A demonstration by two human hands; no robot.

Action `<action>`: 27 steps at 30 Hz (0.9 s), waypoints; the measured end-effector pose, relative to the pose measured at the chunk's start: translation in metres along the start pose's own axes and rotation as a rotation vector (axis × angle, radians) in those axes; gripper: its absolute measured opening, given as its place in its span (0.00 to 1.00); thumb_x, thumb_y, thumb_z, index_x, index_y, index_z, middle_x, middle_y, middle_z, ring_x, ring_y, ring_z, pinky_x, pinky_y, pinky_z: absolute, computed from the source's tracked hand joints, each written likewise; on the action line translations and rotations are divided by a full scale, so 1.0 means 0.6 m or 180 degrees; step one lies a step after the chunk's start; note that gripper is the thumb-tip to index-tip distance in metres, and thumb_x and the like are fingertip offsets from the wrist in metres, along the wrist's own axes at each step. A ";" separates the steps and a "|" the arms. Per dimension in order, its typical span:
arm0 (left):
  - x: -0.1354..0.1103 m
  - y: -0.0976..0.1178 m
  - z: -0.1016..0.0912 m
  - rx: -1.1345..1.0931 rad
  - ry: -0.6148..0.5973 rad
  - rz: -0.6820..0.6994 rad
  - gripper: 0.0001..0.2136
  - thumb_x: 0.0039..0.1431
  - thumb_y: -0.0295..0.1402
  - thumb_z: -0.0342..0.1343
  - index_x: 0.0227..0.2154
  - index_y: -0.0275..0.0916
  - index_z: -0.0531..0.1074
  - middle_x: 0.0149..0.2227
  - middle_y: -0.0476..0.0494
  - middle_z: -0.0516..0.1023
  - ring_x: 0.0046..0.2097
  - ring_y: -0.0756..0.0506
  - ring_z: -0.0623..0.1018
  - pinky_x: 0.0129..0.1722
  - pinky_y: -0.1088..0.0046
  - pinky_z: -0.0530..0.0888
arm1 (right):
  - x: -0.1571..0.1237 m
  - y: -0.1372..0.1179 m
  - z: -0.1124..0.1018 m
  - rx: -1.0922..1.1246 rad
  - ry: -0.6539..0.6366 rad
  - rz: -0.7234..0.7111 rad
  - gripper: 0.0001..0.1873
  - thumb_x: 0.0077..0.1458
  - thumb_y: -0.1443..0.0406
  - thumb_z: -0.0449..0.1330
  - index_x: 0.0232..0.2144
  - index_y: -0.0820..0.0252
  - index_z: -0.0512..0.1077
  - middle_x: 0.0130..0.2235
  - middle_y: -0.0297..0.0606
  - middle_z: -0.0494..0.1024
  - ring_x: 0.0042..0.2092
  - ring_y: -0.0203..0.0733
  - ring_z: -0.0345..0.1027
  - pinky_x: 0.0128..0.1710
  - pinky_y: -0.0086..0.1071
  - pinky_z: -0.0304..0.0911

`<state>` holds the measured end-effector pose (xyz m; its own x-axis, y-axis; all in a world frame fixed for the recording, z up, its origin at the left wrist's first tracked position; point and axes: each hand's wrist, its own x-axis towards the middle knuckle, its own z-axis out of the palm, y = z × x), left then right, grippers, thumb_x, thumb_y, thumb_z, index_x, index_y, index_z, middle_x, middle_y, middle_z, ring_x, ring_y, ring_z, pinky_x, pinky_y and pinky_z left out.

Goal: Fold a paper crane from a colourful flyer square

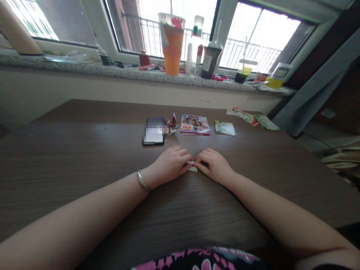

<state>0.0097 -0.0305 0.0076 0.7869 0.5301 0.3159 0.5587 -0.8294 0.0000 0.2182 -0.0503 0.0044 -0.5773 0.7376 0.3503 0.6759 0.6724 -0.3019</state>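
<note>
My left hand [174, 163] and my right hand [214, 165] meet near the middle of the brown table. Between their fingertips is a small folded piece of paper [192, 169], pale with a little red, close to the tabletop. Both hands have their fingers closed on it, the left from one side and the right from the other. A silver bracelet circles my left wrist. Just beyond the hands lie a phone [153, 131], a folded paper figure [171, 124] touching its side, and a stack of printed flyers [195, 124].
A smaller pile of green-white paper [225, 128] lies right of the flyers. Paper strips [245, 116] and a green sheet [266, 122] are at the far right edge. On the granite windowsill [126, 71] stand an orange drink cup [172, 45], a dark cup [210, 60] and several bottles.
</note>
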 end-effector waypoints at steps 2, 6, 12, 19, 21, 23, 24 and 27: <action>0.000 0.000 -0.001 -0.0008 -0.0016 -0.0025 0.11 0.64 0.36 0.48 0.35 0.37 0.73 0.34 0.42 0.73 0.38 0.44 0.71 0.41 0.66 0.68 | -0.002 -0.001 0.000 0.0041 0.0035 0.0078 0.06 0.57 0.63 0.58 0.29 0.57 0.70 0.34 0.37 0.77 0.39 0.41 0.67 0.43 0.35 0.61; 0.001 0.001 -0.003 -0.0090 -0.0057 -0.0103 0.08 0.61 0.34 0.51 0.35 0.37 0.73 0.35 0.41 0.73 0.38 0.44 0.72 0.40 0.66 0.68 | -0.003 0.000 0.002 -0.0036 0.0075 0.0278 0.08 0.53 0.61 0.62 0.35 0.58 0.72 0.36 0.38 0.77 0.40 0.44 0.67 0.43 0.38 0.62; 0.001 -0.003 -0.001 -0.0312 -0.0067 -0.0252 0.06 0.56 0.32 0.54 0.35 0.37 0.72 0.36 0.43 0.73 0.39 0.44 0.72 0.40 0.68 0.69 | -0.002 0.004 0.005 -0.0012 0.0092 0.0239 0.07 0.53 0.61 0.62 0.34 0.57 0.73 0.40 0.40 0.77 0.44 0.45 0.67 0.46 0.40 0.62; 0.001 -0.002 -0.002 -0.0432 -0.0049 -0.0301 0.05 0.54 0.30 0.54 0.35 0.37 0.69 0.37 0.43 0.72 0.38 0.44 0.72 0.39 0.68 0.69 | -0.001 0.003 0.008 0.0191 0.0130 0.0193 0.05 0.54 0.63 0.61 0.34 0.58 0.72 0.38 0.39 0.76 0.42 0.44 0.67 0.45 0.38 0.63; 0.001 -0.001 -0.003 -0.0449 -0.0077 -0.0299 0.05 0.53 0.29 0.54 0.34 0.37 0.68 0.36 0.44 0.72 0.38 0.44 0.71 0.39 0.68 0.69 | 0.000 0.003 0.009 0.0255 0.0127 0.0181 0.05 0.54 0.63 0.61 0.33 0.58 0.71 0.37 0.39 0.76 0.41 0.44 0.67 0.44 0.38 0.63; 0.002 0.000 -0.004 -0.0474 -0.0097 -0.0283 0.05 0.53 0.29 0.54 0.34 0.37 0.68 0.36 0.44 0.72 0.38 0.44 0.71 0.39 0.68 0.69 | 0.000 0.004 0.009 0.0315 0.0104 0.0178 0.04 0.54 0.64 0.61 0.33 0.58 0.70 0.36 0.39 0.76 0.41 0.43 0.67 0.44 0.37 0.63; 0.002 0.000 -0.004 -0.0489 -0.0102 -0.0273 0.05 0.52 0.29 0.54 0.34 0.37 0.68 0.36 0.44 0.72 0.38 0.45 0.71 0.39 0.69 0.69 | 0.000 0.004 0.009 0.0338 0.0087 0.0175 0.04 0.54 0.64 0.61 0.32 0.58 0.70 0.36 0.38 0.76 0.41 0.43 0.67 0.43 0.37 0.63; 0.002 0.001 -0.005 -0.0518 -0.0104 -0.0244 0.05 0.53 0.29 0.53 0.33 0.38 0.67 0.35 0.44 0.72 0.38 0.45 0.71 0.39 0.69 0.68 | 0.000 0.005 0.009 0.0369 0.0026 0.0166 0.04 0.54 0.64 0.60 0.33 0.58 0.70 0.35 0.38 0.76 0.40 0.43 0.66 0.43 0.37 0.62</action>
<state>0.0101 -0.0309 0.0108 0.7532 0.5961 0.2781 0.5697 -0.8025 0.1773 0.2177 -0.0481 -0.0010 -0.5386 0.7715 0.3386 0.6471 0.6361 -0.4203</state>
